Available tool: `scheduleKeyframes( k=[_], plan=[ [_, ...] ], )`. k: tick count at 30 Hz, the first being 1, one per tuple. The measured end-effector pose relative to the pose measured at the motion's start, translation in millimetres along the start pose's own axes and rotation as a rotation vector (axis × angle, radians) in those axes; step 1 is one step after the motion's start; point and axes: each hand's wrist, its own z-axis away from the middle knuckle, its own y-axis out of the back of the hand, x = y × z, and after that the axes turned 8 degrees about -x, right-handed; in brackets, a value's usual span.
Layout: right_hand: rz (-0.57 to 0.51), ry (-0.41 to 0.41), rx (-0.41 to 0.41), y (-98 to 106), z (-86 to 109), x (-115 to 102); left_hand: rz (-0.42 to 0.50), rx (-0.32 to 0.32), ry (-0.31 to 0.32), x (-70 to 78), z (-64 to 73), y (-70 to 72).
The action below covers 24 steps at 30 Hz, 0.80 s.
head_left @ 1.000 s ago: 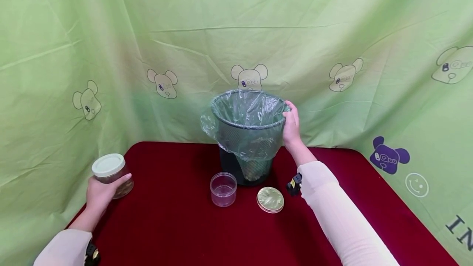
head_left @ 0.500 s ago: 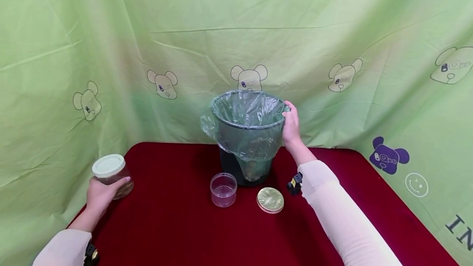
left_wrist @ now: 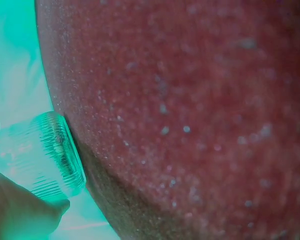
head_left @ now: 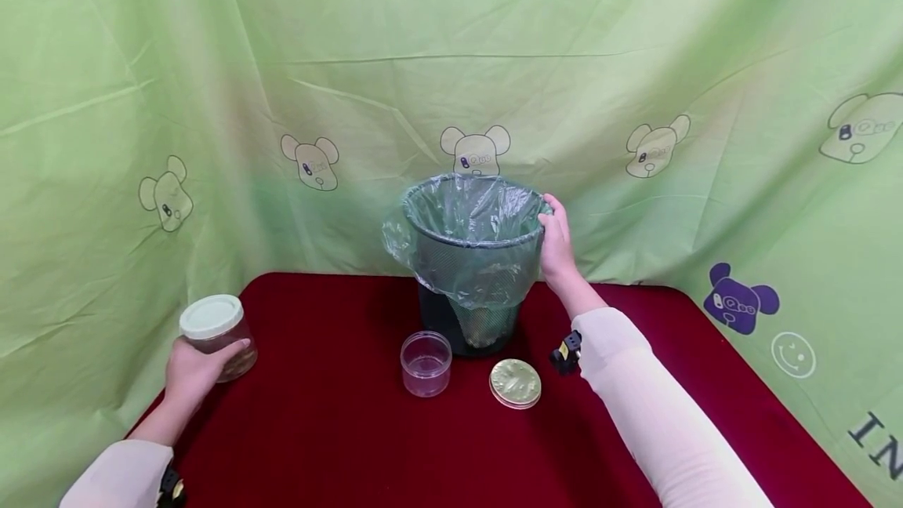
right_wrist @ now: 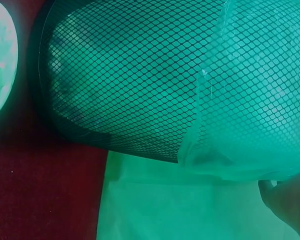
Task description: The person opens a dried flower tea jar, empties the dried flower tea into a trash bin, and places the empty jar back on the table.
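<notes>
At the table's left edge my left hand [head_left: 194, 371] grips a clear jar [head_left: 240, 357] with a whitish lid [head_left: 211, 316]. The left wrist view shows the ribbed side of the jar [left_wrist: 55, 150] between thumb and fingers, at the table edge. My right hand [head_left: 557, 245] holds the rim of a black mesh wastebasket [head_left: 440, 316] on its right side. A translucent bin bag [head_left: 480, 273] lines the basket and folds over its rim. In the right wrist view the mesh wall [right_wrist: 130, 75] fills most of the picture, with part of the hand [right_wrist: 292, 205] at the lower right.
In front of the basket stands a clear open tub [head_left: 426, 371]. A round gold lid [head_left: 516, 382] lies flat to its right. The dark red cloth [head_left: 310, 414] covers the table, and a green curtain [head_left: 339, 85] with bear prints hangs behind and at both sides.
My left hand and the jar have shifted very slightly to the right. My right hand keeps its hold on the basket's rim, and the tub and gold lid stay put.
</notes>
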Motion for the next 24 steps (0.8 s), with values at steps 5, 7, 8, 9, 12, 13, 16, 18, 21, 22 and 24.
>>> scheduleKeyframes(
  k=[5, 7, 8, 9, 12, 13, 16, 18, 21, 22, 24],
  plan=[
    [0.041, -0.043, -0.015, 1.5, 3.8, -7.1, 0.001, -0.025, -0.033, 6.4, 3.1, -3.9],
    [0.038, -0.054, -0.015, 1.9, 4.2, -7.8, 0.008, -0.042, -0.043, 9.8, 4.6, -5.9],
    [0.033, -0.058, -0.018, 2.1, 4.3, -8.2, 0.015, -0.053, -0.051, 11.7, 5.4, -7.1],
    [0.027, -0.058, -0.018, 2.4, 4.5, -8.5, 0.024, -0.062, -0.058, 13.9, 6.0, -8.4],
    [0.007, -0.051, -0.012, 4.5, 3.7, -4.9, 0.034, -0.085, -0.084, 21.8, 8.8, -13.0],
    [-0.003, -0.049, -0.010, 4.8, 4.5, -5.3, 0.037, -0.093, -0.096, 24.6, 9.8, -14.7],
    [-0.001, -0.049, 0.002, 6.3, 6.9, -6.4, 0.018, -0.109, -0.129, 32.8, 13.9, -19.8],
    [0.009, -0.046, 0.010, 7.4, 8.3, -6.9, 0.010, -0.125, -0.150, 37.9, 17.0, -23.1],
    [0.030, -0.042, 0.021, 9.8, 9.6, -6.8, 0.007, -0.155, -0.168, 46.2, 22.4, -28.0],
    [0.039, -0.041, 0.026, 10.8, 10.0, -6.7, 0.011, -0.165, -0.173, 49.1, 24.3, -29.6],
    [0.046, -0.032, 0.034, 12.5, 11.5, -6.5, 0.009, -0.183, -0.181, 55.0, 28.8, -32.6]
  ],
)
